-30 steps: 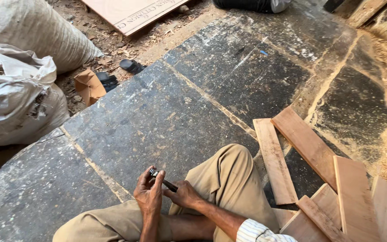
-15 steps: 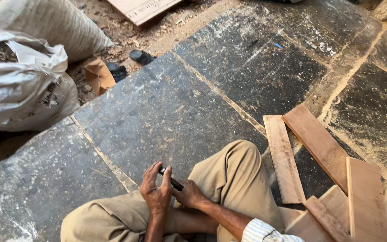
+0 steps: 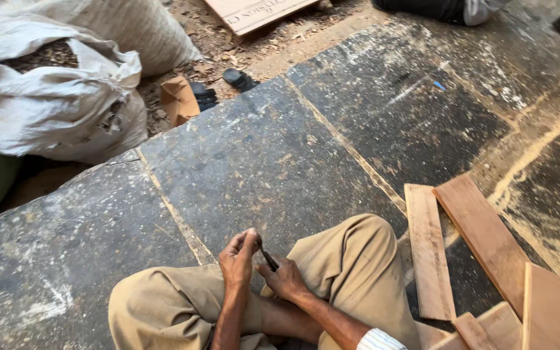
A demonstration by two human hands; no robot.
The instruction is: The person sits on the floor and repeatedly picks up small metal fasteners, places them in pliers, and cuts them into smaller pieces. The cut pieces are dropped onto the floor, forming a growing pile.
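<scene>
Gripping slim dark tool [image 3: 268,257] | left hand [image 3: 239,260] | right hand [image 3: 284,279] | speckled stone floor [image 3: 260,162]

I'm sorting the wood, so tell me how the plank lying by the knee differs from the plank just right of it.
The narrow plank runs nearly straight up the picture; the wider plank slants across. The narrow plank looks paler, the wider plank more reddish. The narrow plank lies flat on the stone floor; the wider plank's lower end is overlapped by another board. Both are flat, bare wood.
</scene>
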